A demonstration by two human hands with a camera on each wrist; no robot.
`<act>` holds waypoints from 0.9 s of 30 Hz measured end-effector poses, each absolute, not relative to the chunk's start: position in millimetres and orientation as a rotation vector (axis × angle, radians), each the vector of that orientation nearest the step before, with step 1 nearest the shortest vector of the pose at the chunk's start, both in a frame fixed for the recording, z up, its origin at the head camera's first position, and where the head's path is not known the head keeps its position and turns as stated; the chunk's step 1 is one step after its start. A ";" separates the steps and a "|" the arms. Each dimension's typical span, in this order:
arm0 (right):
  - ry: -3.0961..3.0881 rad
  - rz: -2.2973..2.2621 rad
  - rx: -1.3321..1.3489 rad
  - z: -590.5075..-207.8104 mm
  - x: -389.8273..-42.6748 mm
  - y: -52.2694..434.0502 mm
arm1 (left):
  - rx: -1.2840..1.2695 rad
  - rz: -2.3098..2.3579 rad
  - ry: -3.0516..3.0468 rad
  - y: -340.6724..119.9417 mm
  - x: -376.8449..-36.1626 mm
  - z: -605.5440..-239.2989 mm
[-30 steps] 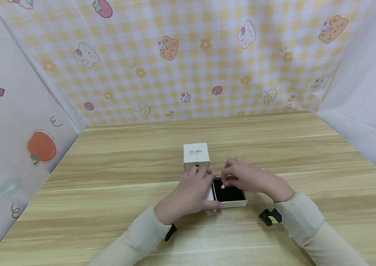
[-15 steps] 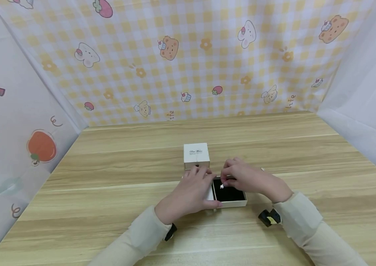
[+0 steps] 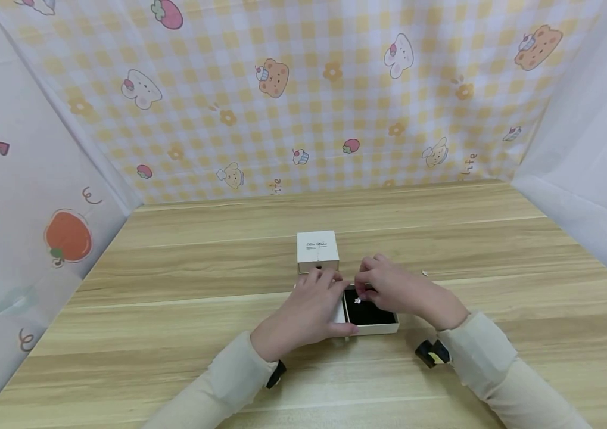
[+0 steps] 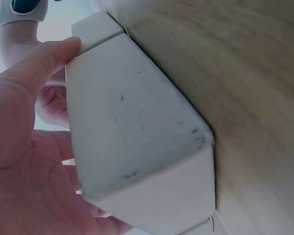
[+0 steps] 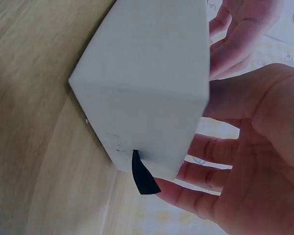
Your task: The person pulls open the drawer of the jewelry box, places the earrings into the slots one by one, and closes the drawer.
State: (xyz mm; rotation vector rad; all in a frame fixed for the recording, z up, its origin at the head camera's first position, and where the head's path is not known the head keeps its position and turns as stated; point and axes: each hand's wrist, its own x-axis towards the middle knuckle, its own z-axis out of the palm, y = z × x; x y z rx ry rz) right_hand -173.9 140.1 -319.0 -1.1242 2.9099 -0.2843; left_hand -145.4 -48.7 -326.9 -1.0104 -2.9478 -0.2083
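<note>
A white drawer-style gift box (image 3: 377,329) lies on the table with its tray slid out to the right, showing a black insert (image 3: 370,314). My left hand (image 3: 311,307) grips the box's sleeve (image 4: 127,117), thumb along the near side and fingers on the far side. Over the tray, my right hand (image 3: 391,286) pinches a small shiny silvery jewelry piece (image 3: 357,301) against the insert; its exact kind is too small to tell. In the right wrist view, a black ribbon tab (image 5: 143,176) sticks out of the tray's end, and the right fingertips are hidden behind the tray.
Behind my left hand stands a second white box (image 3: 317,245) with printed lettering on top. A tiny white bit (image 3: 424,273) lies on the wooden table (image 3: 201,256) right of the right hand. A yellow checked cloth (image 3: 303,107) hangs at the back.
My right hand has shifted slightly left, and the silvery jewelry piece has moved a little left with it. The left hand and both boxes stay in place.
</note>
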 end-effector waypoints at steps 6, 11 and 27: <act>2.936 -0.194 -1.136 -320.8 -172.7 137.7 | -1.005 -0.205 -2.955 -48.4 -145.5 -326.8; 2.953 -0.182 -1.168 -323.2 -172.7 137.1 | -1.006 -0.205 -2.957 -48.1 -145.6 -327.0; 2.918 -0.283 -1.158 -319.3 -173.2 138.6 | -1.009 -0.186 -2.962 -48.0 -145.6 -325.7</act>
